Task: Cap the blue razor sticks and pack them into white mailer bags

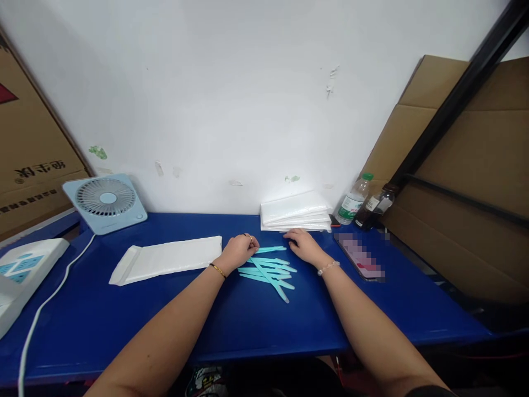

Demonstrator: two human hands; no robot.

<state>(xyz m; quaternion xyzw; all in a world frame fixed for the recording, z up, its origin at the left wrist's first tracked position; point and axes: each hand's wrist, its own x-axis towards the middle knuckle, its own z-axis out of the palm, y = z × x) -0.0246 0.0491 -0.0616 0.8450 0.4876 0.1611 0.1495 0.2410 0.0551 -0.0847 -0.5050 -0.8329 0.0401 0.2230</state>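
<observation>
Sticks (268, 271), teal, lie in a loose pile mid-table, nearer the back edge, between both hands. Left hand (239, 249) is curled at their left ends, touching them, though whether it grips one cannot be told. Right hand (303, 245) lies palm down, fingers slack and empty, just before the bag stack (295, 212).

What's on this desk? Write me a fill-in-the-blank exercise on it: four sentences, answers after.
1. The table top is ____.
2. The fan stands on the person's ____ side.
3. The clear bottle has a ____ cap.
4. The turquoise sticks lie between the right hand and the left hand, whose wrist wears a ____ bangle.
Missing words: blue; left; green; gold.
</observation>
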